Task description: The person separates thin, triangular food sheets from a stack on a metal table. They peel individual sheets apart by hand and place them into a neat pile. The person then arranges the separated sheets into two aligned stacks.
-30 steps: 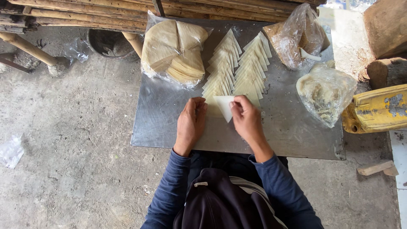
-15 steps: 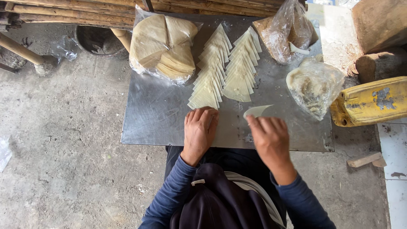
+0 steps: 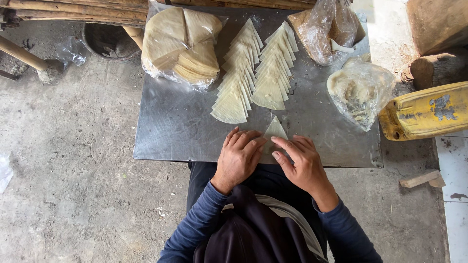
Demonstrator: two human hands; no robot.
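I am seeing a steel tray carrying two rows of folded triangles at upper centre. Lower centre, my left hand and right hand are pressing flat, fingers unclenched, on one wrapper triangle, its long axis pointing up-frame.

Floor was rough grey concrete, cracked and dusty. Flat square sheet-metal tabletop sat in the middle, dull reflections on it. Bamboo poles ran along the top edge, one more leaning at left. White tiles at lower right. Small wooden offcut lay near them. Light was soft, even daylight.
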